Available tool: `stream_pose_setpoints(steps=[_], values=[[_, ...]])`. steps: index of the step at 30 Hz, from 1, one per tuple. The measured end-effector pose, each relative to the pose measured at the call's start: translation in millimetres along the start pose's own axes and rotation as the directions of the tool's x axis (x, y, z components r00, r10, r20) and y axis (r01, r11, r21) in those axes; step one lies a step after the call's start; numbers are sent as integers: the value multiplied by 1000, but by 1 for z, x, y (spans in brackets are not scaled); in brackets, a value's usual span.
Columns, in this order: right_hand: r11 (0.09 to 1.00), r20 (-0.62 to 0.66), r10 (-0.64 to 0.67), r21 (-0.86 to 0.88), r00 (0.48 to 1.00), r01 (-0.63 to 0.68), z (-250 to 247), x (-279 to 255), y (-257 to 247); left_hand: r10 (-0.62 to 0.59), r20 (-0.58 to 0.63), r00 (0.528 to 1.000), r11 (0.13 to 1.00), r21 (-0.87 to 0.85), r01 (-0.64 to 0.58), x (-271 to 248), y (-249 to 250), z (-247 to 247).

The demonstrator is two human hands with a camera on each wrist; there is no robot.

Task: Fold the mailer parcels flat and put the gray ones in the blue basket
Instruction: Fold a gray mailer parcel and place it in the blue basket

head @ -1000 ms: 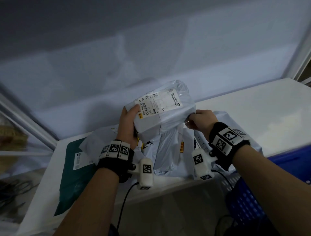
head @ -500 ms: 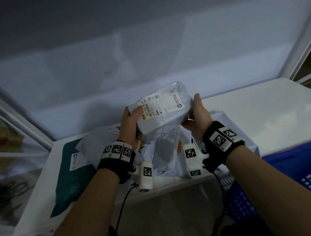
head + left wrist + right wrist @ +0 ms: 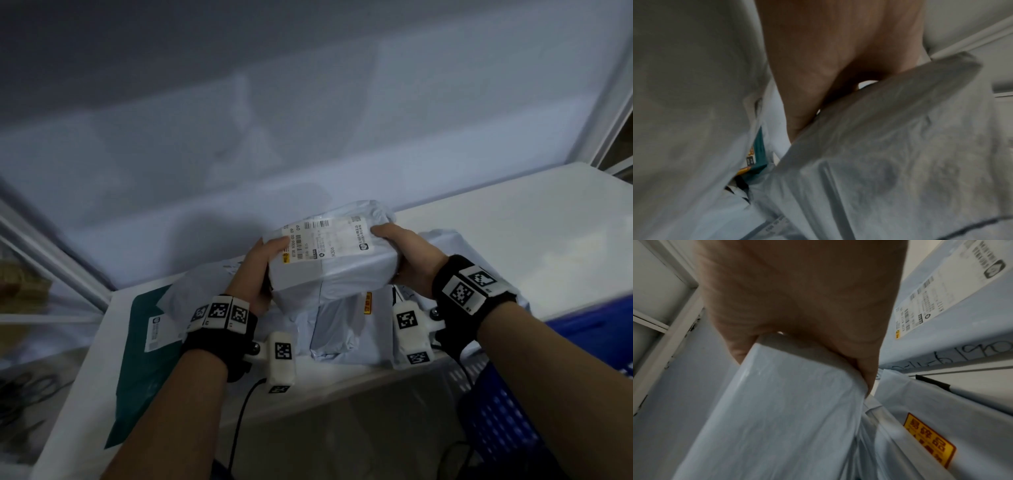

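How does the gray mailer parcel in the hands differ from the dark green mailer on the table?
The gray plastic mailer parcel is pale and bulky; the dark green flat mailer is dark and thin. The gray one is held above the pile by the left hand and right hand; the green one lies on the white table, untouched. Both carry white labels.

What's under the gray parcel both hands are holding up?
More gray mailers piled on the white table, one with a yellow sticker. The held parcel hides the pile's middle.

There are two hands, one gray parcel held up, one green mailer, one blue basket, and several gray mailers in a pile that I cannot count exactly.
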State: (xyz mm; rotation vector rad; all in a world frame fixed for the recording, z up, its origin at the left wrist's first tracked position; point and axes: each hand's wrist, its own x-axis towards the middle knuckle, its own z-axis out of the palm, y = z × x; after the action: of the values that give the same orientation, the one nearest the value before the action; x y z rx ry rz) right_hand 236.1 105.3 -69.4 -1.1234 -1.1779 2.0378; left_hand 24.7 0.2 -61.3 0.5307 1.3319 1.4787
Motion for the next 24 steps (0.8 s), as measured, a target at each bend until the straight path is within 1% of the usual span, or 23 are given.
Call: stream_pose_setpoints(steps=[1,3,6,8,10,13,15,17,20,22,24], values=[[1000,0,-15,-18,1000,15,1,0,0,-24,15,1000,1000,3,24,0,0,-2],[998,-54,-51,-29,997,50,3,2,-1,-42,40,998,999,5,42,1,1,-3],[998,-160,-64,17,985,68,3,5,1,-21,61,998,1000,19,20,2,1,-2],[997,-183,-72,2,981,74,1,5,2,-11,63,998,1000,22,10,2,1,0],[991,-189,-132,-53,973,124,-1,4,2,15,55,998,999,42,-18,1,2,0],[939,-176,-280,-256,944,231,2,-2,1,76,50,996,992,97,-81,-1,6,-1],[897,-139,-325,-360,935,258,1,-4,2,108,39,993,983,147,-113,-2,9,-4],[871,-90,-337,-408,937,274,-1,-5,3,132,43,990,975,176,-137,-4,11,-7],[866,-40,-329,-411,943,285,2,-6,2,179,51,983,963,195,-185,-8,14,-9],[858,-80,-332,-439,940,265,7,-4,3,214,48,976,956,195,-220,-10,14,-6],[859,-171,-324,-465,931,214,13,-3,3,254,37,966,948,189,-257,-10,13,-1]])
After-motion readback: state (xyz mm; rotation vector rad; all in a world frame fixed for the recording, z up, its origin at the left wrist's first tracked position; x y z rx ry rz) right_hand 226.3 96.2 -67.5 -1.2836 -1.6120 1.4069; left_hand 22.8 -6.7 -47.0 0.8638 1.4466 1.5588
